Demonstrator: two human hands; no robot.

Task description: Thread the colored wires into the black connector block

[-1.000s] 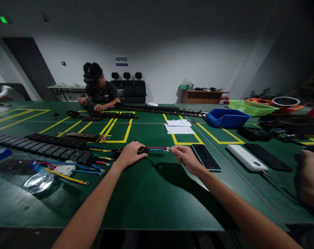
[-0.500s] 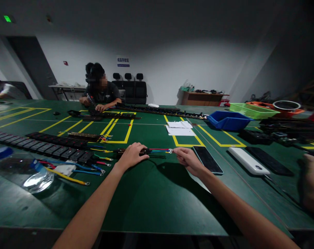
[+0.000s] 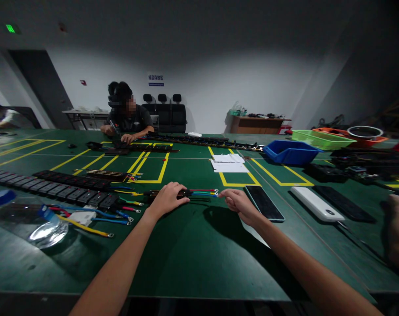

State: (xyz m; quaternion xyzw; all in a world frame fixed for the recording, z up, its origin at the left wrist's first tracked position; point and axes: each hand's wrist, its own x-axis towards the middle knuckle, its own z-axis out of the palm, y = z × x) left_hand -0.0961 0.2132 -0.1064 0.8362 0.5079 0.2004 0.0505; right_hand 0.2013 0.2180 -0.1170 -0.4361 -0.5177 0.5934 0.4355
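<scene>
My left hand (image 3: 168, 197) is wrapped over a dark strip of copper-coloured bars (image 3: 152, 193), holding it against the green table. Its thumb points right, and the palm covers the strip's middle. From the strip's right end run red, green and blue wires (image 3: 202, 193) tipped with metal ring terminals. My right hand (image 3: 237, 202) is closed, with index finger and thumb together right at the blue wire's ring terminal (image 3: 215, 195). Whether the fingertips touch that terminal or hold something small, I cannot make out. A thin black loop (image 3: 201, 200) lies below the wires.
Left are a black segmented strip (image 3: 67, 193), loose coloured cables (image 3: 87, 226) and a clear bottle (image 3: 31, 224). A phone (image 3: 264, 202), white power bank (image 3: 314, 204) and blue bin (image 3: 289, 151) lie right. A co-worker (image 3: 128, 114) sits opposite; another person's blurred hand (image 3: 398, 228) is far right.
The wire ends, bunched at my right fingertips before, now lie spread apart, with the red one uppermost. My right hand has shifted very slightly. My left hand stays on the strip.
</scene>
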